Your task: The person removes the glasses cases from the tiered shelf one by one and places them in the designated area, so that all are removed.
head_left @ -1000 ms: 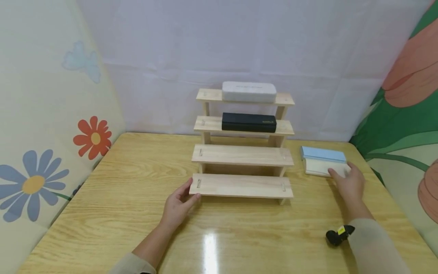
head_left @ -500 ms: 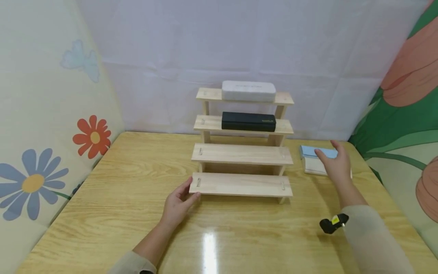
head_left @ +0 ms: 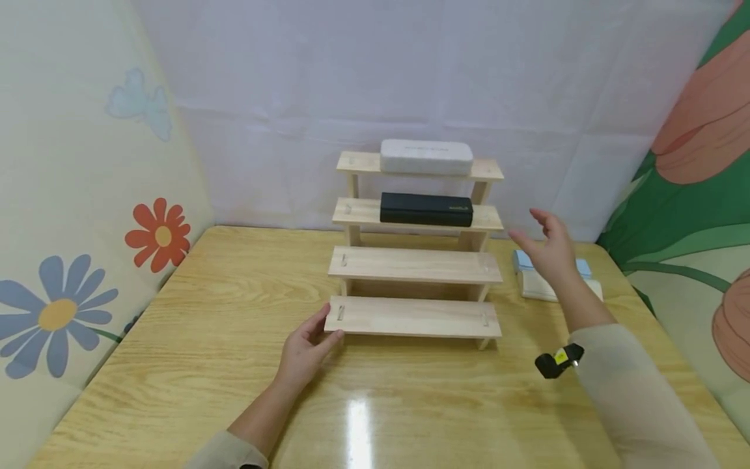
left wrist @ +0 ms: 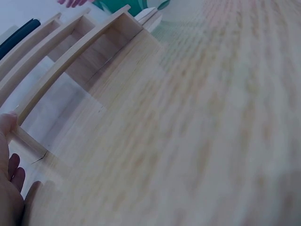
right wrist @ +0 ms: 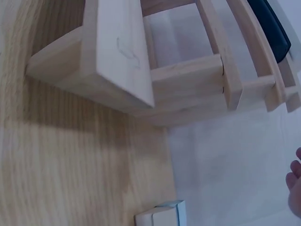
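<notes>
A pale wooden stepped stand [head_left: 413, 264] with several tiers faces me on the table. My left hand [head_left: 306, 345] holds the left end of its lowest tier, thumb at the front corner; in the left wrist view its other fingers [left wrist: 16, 174] curl below the board. My right hand [head_left: 551, 251] hangs in the air to the right of the stand, thumb and fingers spread apart with nothing between them. Below it, and partly hidden by it, lie a light blue case [head_left: 582, 267] and a cream-white case [head_left: 536, 286], one behind the other.
On the top tier sits a white oblong case [head_left: 426, 157]; a black oblong case [head_left: 426, 209] with small gold lettering rests one tier lower. A white cloth [head_left: 281, 117] hangs behind the wood-grain table [head_left: 234, 280], with flower-printed panels [head_left: 58, 316] at the sides.
My right hand has lifted off the cream-white case and moved up and left towards the stand, holding nothing. The left hand and the stand have stayed in place.
</notes>
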A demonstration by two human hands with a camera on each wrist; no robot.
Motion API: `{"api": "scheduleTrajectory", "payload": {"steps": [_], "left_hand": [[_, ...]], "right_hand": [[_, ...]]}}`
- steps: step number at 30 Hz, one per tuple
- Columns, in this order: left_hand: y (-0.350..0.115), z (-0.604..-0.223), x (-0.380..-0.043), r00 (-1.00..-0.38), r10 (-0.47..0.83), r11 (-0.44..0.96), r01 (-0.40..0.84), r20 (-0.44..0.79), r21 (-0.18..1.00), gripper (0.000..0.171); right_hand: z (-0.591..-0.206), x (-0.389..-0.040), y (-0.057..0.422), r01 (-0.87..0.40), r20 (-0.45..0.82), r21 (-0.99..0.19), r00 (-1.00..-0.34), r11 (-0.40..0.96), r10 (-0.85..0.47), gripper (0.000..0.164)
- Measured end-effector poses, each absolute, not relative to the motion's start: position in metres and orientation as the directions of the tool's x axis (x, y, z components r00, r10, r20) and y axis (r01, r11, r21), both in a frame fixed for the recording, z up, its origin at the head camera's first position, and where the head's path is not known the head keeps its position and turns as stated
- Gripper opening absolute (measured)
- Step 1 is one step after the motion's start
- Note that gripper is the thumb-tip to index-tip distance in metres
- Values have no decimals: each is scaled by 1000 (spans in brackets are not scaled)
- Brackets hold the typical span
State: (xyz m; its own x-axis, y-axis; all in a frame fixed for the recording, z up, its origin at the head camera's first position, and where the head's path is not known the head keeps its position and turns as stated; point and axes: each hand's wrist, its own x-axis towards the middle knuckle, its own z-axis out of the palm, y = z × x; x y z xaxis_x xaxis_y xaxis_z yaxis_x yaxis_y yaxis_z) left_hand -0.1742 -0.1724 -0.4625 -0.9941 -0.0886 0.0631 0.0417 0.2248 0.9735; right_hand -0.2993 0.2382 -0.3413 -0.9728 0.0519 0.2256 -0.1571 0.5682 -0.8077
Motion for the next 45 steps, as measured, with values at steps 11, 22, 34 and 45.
{"api": "scheduleTrajectory", "payload": {"steps": [11, 22, 34, 45], "left_hand": [[-174, -463, -173, -994, -89, 249, 32, 56, 968, 62], [-173, -466, -175, -991, -106, 260, 54, 84, 964, 62], [-173, -465, -176, -991, -110, 270, 38, 70, 962, 62], [-171, -470, -175, -991, -97, 265, 59, 87, 962, 62]], "right_hand": [[-321, -307, 206, -243, 251, -782, -966, 574, -66, 76], [-307, -322, 180, -272, 198, -736, -962, 620, -188, 83], [-303, -336, 157, -326, 193, -713, -943, 621, -273, 78], [-309, -348, 143, -317, 158, -650, -945, 691, -285, 78]]}}
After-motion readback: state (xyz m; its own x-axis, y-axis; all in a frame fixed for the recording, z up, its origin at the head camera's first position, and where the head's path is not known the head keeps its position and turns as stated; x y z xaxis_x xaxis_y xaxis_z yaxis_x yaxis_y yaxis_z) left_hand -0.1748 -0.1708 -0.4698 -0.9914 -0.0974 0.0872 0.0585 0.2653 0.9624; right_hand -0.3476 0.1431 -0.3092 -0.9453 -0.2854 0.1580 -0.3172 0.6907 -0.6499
